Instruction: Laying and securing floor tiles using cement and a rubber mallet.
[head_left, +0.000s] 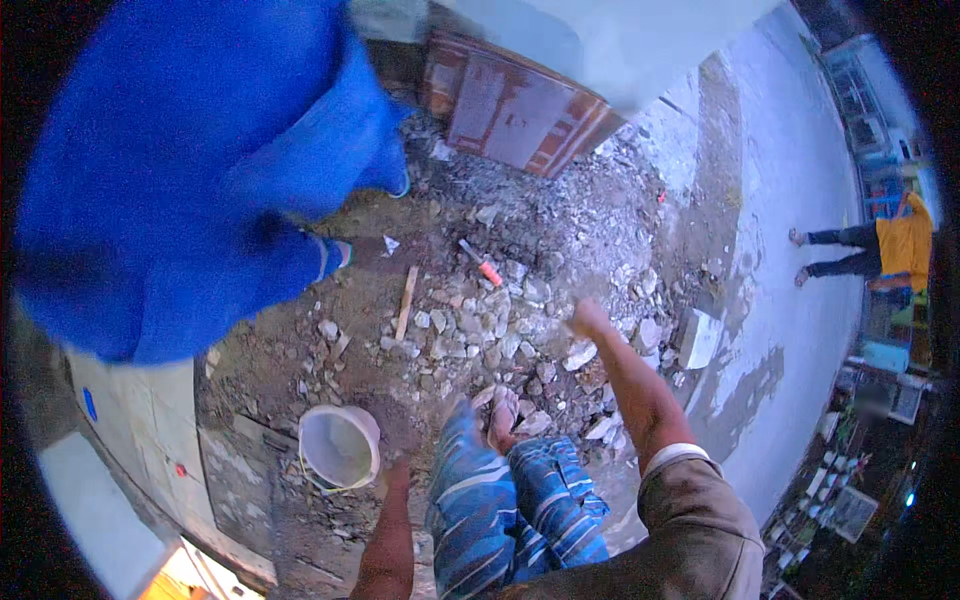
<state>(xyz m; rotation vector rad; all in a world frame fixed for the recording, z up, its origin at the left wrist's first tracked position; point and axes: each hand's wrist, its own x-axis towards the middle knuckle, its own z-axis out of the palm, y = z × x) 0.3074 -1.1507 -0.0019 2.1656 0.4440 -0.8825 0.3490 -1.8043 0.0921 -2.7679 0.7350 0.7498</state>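
My right hand (588, 318) reaches out over a heap of broken stones (510, 320) and rubble. It is blurred, and its fingers do not show clearly. Low on the left, my left hand (397, 474) is beside the rim of a whitish bucket (368, 425); whether it touches the bucket I cannot tell. The bucket stands on the dirt with its thin handle hanging at the near side, and I make out no stones inside. Beyond the stones lies a tool with an orange handle (489, 274) and a narrow metal end.
A person in blue cloth (190, 180) stands close at the far left. A wooden strip (407, 303) lies on the dirt. Stacked reddish-white panels (510, 105) lean at the back. A pale block (700, 338) sits by the paved road (790, 200), where another person in orange (905, 245) stands.
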